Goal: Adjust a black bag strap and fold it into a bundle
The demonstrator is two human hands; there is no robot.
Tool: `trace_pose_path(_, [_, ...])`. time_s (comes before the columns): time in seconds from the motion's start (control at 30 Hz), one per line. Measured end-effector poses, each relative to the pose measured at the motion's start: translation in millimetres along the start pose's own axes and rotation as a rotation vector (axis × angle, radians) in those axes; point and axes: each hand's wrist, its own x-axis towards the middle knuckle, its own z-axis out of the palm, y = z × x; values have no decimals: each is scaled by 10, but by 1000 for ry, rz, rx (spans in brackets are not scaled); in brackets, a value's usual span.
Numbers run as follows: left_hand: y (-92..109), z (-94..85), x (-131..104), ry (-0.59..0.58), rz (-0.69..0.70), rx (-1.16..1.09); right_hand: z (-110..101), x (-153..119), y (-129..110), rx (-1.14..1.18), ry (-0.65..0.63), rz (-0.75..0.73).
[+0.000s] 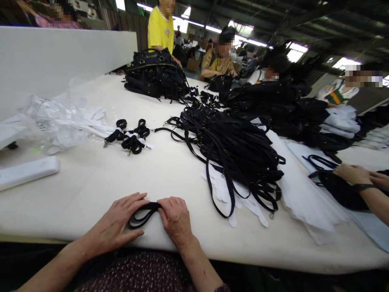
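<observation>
A black strap (142, 218) lies folded in loops near the front edge of the white table (91, 194). Around its left end rests my left hand (117, 222), fingers stretched out over the loops and thumb apart below them. My right hand (176, 219) pinches the strap's right end, its fingers curled together. Beyond my hands sits a small group of coiled black straps with metal clips (133, 138). A large heap of long black straps (231, 142) lies to the right, on top of some white paper strips (220, 188).
Clear plastic wrap with white strips (60, 121) and a white bar-shaped object (28, 172) lie at the left. Black bags (156, 75) are piled at the back, with more (273, 109) at the right. A co-worker's hands (354, 174) hold a black bag at the far right.
</observation>
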Motion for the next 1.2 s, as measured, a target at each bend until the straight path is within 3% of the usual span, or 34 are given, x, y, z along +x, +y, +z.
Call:
trace_pose_path(0.17, [-116,-36,-48,-105,114,40,5,3,68,46,-2,-36])
trace_pose_path(0.37, [-311,-169,57,-204,192,34,-66,18,127,126,-27,-58])
trace_pose_path(0.6, [-423,-108,54,-77,283,85,-114,15,144,135,-27,-67])
trace_pose_path(0.8, [-411,12,84,21,233,105,-101,59,120,37,-34,-145])
trace_pose_path(1.2, [-364,-30,133,3,204,103,-194,-27,132,199,-82,-70])
